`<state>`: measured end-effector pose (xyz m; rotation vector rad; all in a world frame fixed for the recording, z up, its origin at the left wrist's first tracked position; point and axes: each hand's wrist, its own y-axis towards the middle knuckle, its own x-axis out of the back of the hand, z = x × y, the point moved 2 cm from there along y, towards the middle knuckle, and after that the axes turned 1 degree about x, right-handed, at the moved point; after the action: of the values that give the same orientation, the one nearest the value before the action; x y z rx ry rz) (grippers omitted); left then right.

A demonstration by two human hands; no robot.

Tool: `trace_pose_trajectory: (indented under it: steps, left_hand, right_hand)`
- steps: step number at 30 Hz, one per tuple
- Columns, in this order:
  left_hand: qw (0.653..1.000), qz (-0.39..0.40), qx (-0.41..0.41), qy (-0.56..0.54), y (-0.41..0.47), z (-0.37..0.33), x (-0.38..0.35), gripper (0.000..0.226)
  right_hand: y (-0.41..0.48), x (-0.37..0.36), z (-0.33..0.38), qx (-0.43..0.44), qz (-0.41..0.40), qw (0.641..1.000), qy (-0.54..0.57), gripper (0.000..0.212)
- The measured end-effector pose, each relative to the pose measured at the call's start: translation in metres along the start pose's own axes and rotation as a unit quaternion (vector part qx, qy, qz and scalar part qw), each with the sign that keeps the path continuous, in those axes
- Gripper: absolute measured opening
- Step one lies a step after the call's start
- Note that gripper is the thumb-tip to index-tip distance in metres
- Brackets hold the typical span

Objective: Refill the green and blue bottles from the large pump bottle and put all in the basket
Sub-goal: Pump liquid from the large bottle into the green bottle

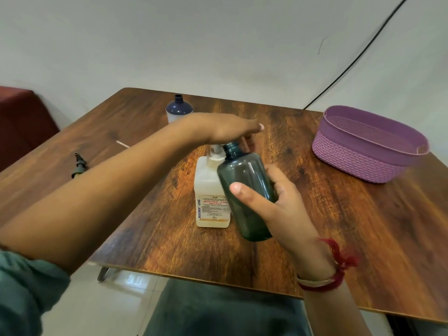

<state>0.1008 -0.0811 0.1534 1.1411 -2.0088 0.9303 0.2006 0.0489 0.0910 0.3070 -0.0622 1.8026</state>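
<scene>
My right hand [274,202] grips the uncapped green bottle [244,190], tilted with its open neck up against the pump head of the large white pump bottle [209,202]. That pump bottle stands upright mid-table. My left hand [225,130] lies flat on top of its pump head, fingers stretched out, hiding the nozzle. The blue bottle [179,110], cap off, stands upright at the far side of the table, behind my left forearm. The purple basket [363,151] sits at the right of the table, with nothing visible inside.
A dark spray cap [78,164] lies on the wooden table [339,226] at the left, with a thin white tube [122,144] near it. A maroon seat [21,117] stands left of the table. A black cable [363,49] runs down the wall behind.
</scene>
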Motion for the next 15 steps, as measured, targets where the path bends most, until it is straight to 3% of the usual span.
trace_pose_trajectory:
  steps: [8,15]
  left_hand:
    - [0.998,0.015,-0.022,0.051,-0.005,-0.013,0.009,0.062]
    - [1.0,0.018,0.0,-0.01,0.0,0.0,-0.002,0.055]
  right_hand:
    - [0.003,0.0,0.002,0.002,-0.002,1.0,0.01,0.056]
    - [0.001,-0.001,-0.003,0.003,0.004,1.0,0.008,0.058]
